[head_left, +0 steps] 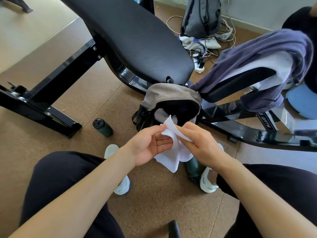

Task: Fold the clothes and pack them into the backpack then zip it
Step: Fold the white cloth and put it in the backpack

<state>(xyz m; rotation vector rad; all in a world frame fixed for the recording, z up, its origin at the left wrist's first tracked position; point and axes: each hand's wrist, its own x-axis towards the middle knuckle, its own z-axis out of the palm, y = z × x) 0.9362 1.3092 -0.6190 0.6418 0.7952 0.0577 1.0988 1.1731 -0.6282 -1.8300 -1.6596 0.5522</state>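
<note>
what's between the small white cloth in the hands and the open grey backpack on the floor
Nothing visible. Both the left hand and right hand hold the small white cloth just in front of the open grey backpack, whose mouth faces them. Pale fabric already lies inside. The dark green bottle stands off to the left.

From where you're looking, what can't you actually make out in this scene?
- Inside of the grey backpack, head view: the dark opening shows a bit of white fabric, the rest is in shadow.
- White cloth: bunched between left hand and right hand, so its type is unclear.
- Second green bottle: mostly hidden behind the cloth.
- Purple garment on the bench: draped, shape unclear.
</note>
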